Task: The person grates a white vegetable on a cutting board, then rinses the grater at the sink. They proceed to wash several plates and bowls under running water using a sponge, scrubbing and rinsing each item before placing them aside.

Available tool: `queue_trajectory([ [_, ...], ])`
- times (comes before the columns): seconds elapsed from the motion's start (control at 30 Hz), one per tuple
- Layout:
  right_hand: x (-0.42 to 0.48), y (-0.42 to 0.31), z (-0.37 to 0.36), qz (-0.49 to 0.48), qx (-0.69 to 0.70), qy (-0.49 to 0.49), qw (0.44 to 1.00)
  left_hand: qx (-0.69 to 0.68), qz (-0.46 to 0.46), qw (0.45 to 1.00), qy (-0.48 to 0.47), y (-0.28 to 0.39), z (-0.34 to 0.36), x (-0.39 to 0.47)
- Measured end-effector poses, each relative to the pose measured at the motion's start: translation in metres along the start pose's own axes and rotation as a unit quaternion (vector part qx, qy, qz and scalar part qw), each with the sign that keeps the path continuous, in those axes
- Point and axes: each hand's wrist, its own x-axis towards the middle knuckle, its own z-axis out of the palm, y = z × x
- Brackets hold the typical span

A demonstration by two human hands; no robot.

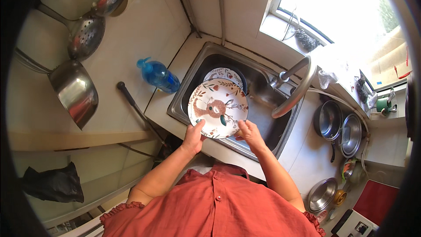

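Note:
A white plate (205, 93) printed with a brown animal and leafy sprigs is held by its rim over the stainless steel sink (283, 131). My left hand (194, 137) grips the near left edge, thumb on the face of the plate. On the near right edge, my right hand (251, 134) pinches the rim. Behind it in the basin, a second patterned plate (223, 73) rests in a dark round vessel (242, 78), partly hidden by the held plate. The curved metal faucet (301, 87) arches over the sink's right side.
A blue pump bottle (161, 75) stands left of the sink. Ladles, including a slotted skimmer (87, 36), and a metal scoop (74, 92) hang on the left wall. To the right are a dark pan (328, 120), a steel lid (351, 135) and a steel bowl (322, 195).

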Motion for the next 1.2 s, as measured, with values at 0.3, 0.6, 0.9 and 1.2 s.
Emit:
queue_trajectory([
  [0.3,0.017,-0.006,0.004,0.003,-0.073,0.041,0.996,-0.018,-0.029,0.999,0.004,0.006,-0.006,0.022],
  [0.6,-0.007,-0.039,-0.111,-0.238,-0.401,0.432,0.772,0.057,-0.08,0.994,-0.039,-0.011,-0.005,0.033],
  [0.9,0.0,-0.11,-0.121,-0.184,-0.516,0.375,0.748,0.193,-0.176,0.961,-0.087,-0.027,0.013,0.006],
  [1.2,-0.08,-0.148,-0.078,-0.197,-0.24,0.082,0.947,0.157,-0.138,0.977,-0.035,-0.018,-0.018,0.002],
])
